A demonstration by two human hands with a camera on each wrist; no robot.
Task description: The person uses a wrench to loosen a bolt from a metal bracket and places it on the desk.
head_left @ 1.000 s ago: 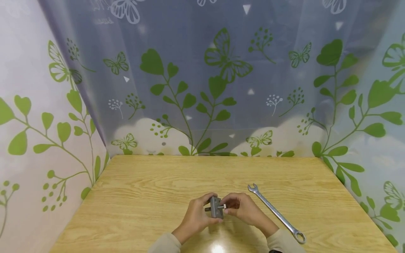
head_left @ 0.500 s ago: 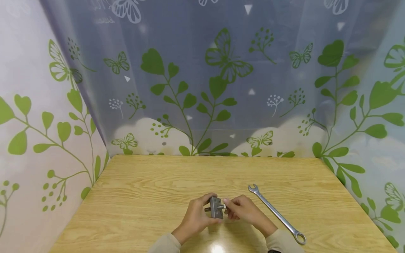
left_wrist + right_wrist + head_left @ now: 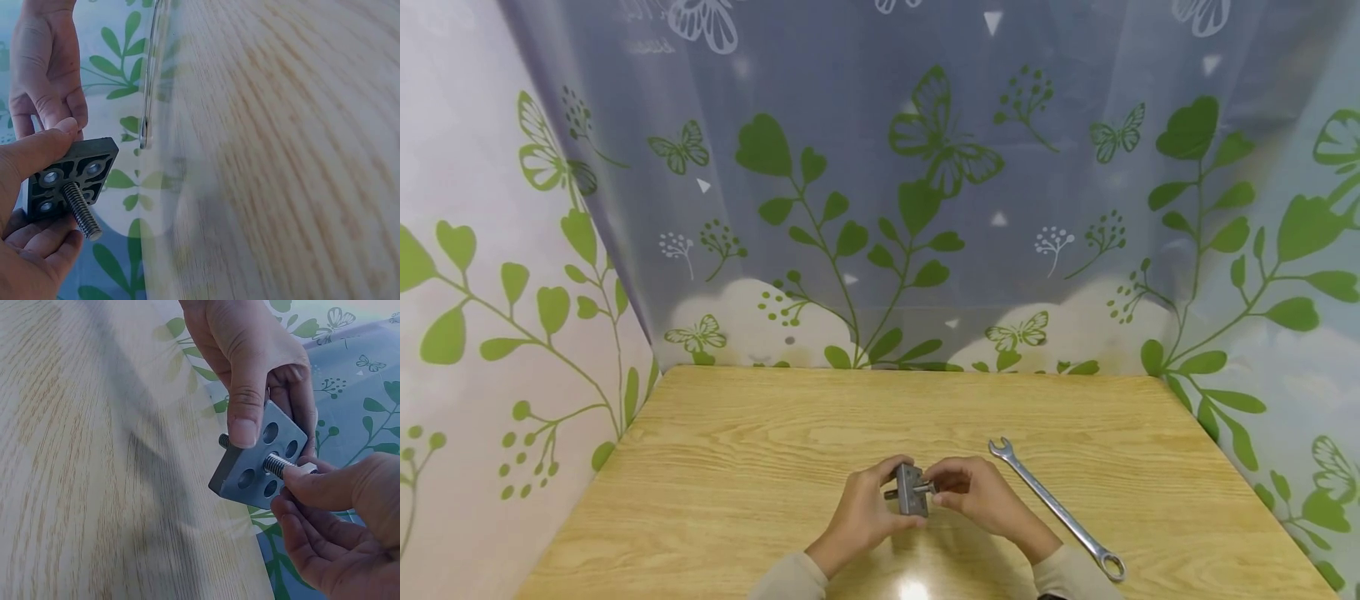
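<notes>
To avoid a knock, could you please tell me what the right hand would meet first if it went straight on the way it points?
Past the bolt it pinches, the right hand would probably meet the grey plate that the left hand holds; the gap is unclear.

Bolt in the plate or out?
In, not seated: the bolt pokes out one side of the plate, thread visible below its head on the other.

Bolt mid-section hidden inside plate, hex end partly behind right hand. Head view crops both sleeves; dark cuff item unclear.
</notes>
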